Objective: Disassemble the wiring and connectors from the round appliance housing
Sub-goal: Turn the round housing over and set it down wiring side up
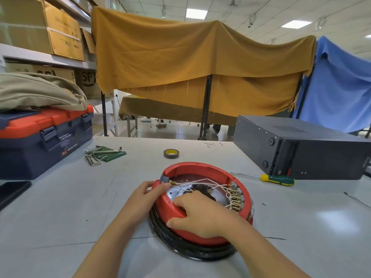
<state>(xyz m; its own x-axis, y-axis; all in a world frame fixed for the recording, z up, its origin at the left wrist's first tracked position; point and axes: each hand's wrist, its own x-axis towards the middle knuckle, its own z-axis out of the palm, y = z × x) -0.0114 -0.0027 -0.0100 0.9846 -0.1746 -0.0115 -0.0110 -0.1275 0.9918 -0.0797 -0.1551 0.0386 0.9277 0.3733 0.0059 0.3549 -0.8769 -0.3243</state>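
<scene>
A round red appliance housing (202, 168) lies upside down on the grey table over a black base ring (192, 250). Inside it, white wires (200, 181) run from a grey connector (165, 179) with brass pins at the left rim to a row of brass terminals (235, 198) at the right rim. My left hand (143, 196) grips the left rim just below the grey connector, thumb near the brass pins. My right hand (197, 212) lies over the near rim, its fingers curled down into the housing among the wires; the fingertips are hidden.
A yellow-green handled screwdriver (278, 179) lies right of the housing, beside a dark metal box (297, 149). A tape roll (171, 153) and hex keys on a green pouch (104, 153) lie behind. A blue-orange toolbox (43, 140) stands at left; a black phone (12, 192) lies near it.
</scene>
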